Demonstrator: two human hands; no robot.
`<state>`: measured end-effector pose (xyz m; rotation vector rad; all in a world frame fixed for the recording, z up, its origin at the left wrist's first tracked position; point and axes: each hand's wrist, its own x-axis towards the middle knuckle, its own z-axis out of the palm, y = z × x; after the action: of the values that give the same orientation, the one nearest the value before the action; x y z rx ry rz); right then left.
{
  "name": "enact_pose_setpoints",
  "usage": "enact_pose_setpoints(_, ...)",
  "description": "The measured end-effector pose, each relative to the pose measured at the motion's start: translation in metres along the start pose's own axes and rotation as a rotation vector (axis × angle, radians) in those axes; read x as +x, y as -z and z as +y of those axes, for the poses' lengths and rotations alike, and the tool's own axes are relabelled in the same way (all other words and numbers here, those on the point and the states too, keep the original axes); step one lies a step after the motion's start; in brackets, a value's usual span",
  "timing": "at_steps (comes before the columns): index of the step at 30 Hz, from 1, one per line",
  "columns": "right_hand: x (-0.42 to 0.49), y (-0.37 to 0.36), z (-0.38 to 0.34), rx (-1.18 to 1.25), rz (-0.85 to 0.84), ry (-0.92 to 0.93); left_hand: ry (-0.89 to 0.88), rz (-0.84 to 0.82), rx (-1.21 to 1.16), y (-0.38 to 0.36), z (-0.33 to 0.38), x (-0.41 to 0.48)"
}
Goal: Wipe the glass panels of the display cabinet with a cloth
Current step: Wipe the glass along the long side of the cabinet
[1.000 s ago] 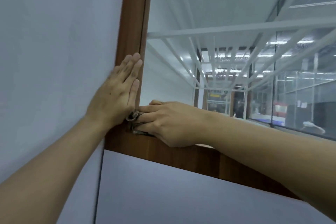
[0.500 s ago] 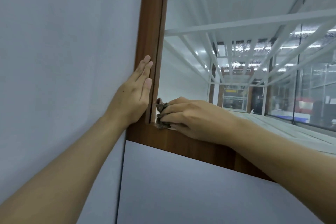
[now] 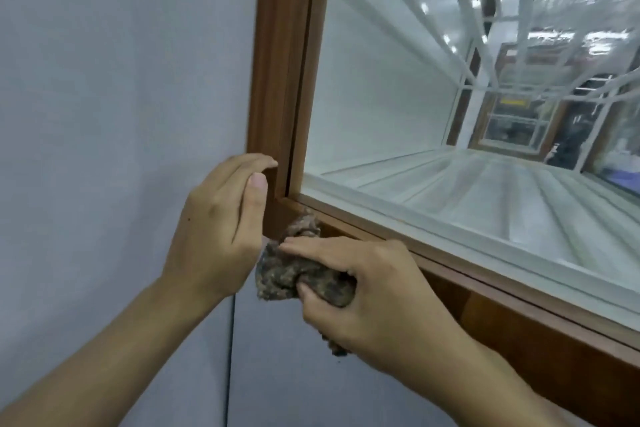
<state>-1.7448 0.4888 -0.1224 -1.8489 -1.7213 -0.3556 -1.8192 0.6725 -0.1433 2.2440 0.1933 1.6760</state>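
The right hand (image 3: 374,291) drops off the glass panel (image 3: 381,97) onto the wooden frame (image 3: 284,45), fingers (image 3: 311,246) gripping the cloth (image 3: 287,274); the left hand (image 3: 214,232), loosely bent, holds nothing. Glass wiping seems paused.

You see a plain pale grey wall (image 3: 104,80) filling the left of the frame; a thin dark line (image 3: 230,357) runs down at lower centre; bright lights (image 3: 604,40) upper right.

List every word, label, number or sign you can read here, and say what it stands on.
No text can be read.
Yellow strip far behind the glass: perhaps a sign, too blurred to read.
Cloth, frame, wall: no text on them.
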Motion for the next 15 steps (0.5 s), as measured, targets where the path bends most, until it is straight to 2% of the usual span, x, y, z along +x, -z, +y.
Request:
enact_pose_setpoints(4,0.002,0.01,-0.003,0.088,-0.064,-0.06,0.092,-0.199,0.02,0.007,0.01,-0.013)
enact_pose_setpoints(9,-0.006,0.032,-0.012,0.23,-0.239,-0.293,0.3,-0.414,0.001,0.024,0.024,-0.019)
enact_pose_setpoints(15,-0.013,0.096,-0.032,0.285,-0.389,-0.425,0.431,-0.703,-0.087,0.044,0.082,-0.005)
